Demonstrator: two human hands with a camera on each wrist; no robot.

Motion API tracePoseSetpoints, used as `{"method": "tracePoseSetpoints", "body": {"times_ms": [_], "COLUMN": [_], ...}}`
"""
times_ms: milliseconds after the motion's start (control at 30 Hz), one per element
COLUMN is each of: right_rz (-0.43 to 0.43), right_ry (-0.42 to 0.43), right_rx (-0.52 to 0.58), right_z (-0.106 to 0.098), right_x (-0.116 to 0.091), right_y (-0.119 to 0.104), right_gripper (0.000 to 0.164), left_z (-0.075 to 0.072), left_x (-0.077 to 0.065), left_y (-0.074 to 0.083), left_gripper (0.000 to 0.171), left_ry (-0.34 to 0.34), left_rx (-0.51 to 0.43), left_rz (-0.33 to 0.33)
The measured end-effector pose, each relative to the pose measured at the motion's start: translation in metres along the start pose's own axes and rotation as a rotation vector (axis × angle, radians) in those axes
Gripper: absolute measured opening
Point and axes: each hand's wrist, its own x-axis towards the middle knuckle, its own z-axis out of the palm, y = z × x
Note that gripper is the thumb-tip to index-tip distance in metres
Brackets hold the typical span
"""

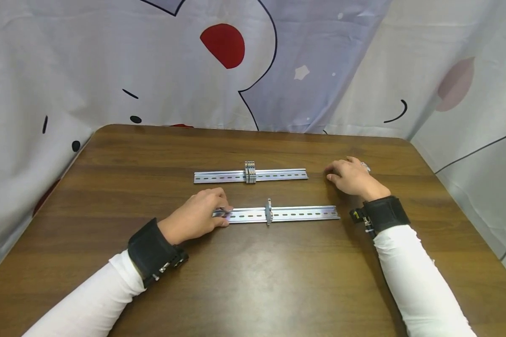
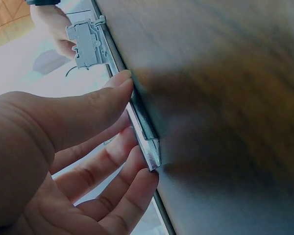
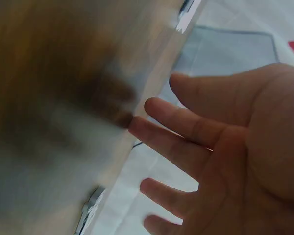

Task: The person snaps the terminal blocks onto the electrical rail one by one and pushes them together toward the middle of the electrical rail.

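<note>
A slotted metal DIN rail (image 1: 303, 214) lies across the table, with one grey terminal block (image 1: 269, 213) clipped near its middle. My left hand (image 1: 197, 214) holds this rail's left end between thumb and fingers; the left wrist view shows the thumb (image 2: 100, 105) on one long edge and fingertips on the other. Farther back lies a second DIN rail (image 1: 219, 177) carrying several terminal blocks (image 1: 250, 172) side by side. To the right of both rails, my right hand (image 1: 351, 177) hovers or rests near the tabletop, its fingers (image 3: 171, 144) spread and holding nothing.
The brown wooden table (image 1: 253, 271) has rounded far corners. A white patterned cloth (image 1: 152, 61) hangs behind it and along the sides. Black straps (image 1: 385, 217) with small devices circle both wrists.
</note>
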Motion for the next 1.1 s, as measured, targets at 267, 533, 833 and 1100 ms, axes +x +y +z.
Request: {"method": "tracePoseSetpoints", "body": {"times_ms": [267, 533, 833, 1100], "right_rz": [0.205, 0.273, 0.294, 0.286], "right_ry": [-0.038, -0.086, -0.070, 0.003], "right_rx": [-0.030, -0.038, 0.015, 0.059], "right_z": [-0.006, -0.019, -0.020, -0.025], "right_x": [0.006, -0.003, -0.010, -0.016], "right_y": [0.035, 0.062, 0.071, 0.066], "right_gripper": [0.043, 0.051, 0.055, 0.047], "left_z": [0.002, 0.001, 0.001, 0.001], "left_x": [-0.001, 0.000, 0.001, 0.000], "left_y": [0.000, -0.001, -0.002, -0.001], "left_gripper": [0.029, 0.029, 0.029, 0.028], "left_ry": [-0.005, 0.014, 0.005, 0.001], "left_rx": [-0.030, -0.027, -0.012, -0.022], "left_rz": [-0.018, 0.003, 0.006, -0.009]}}
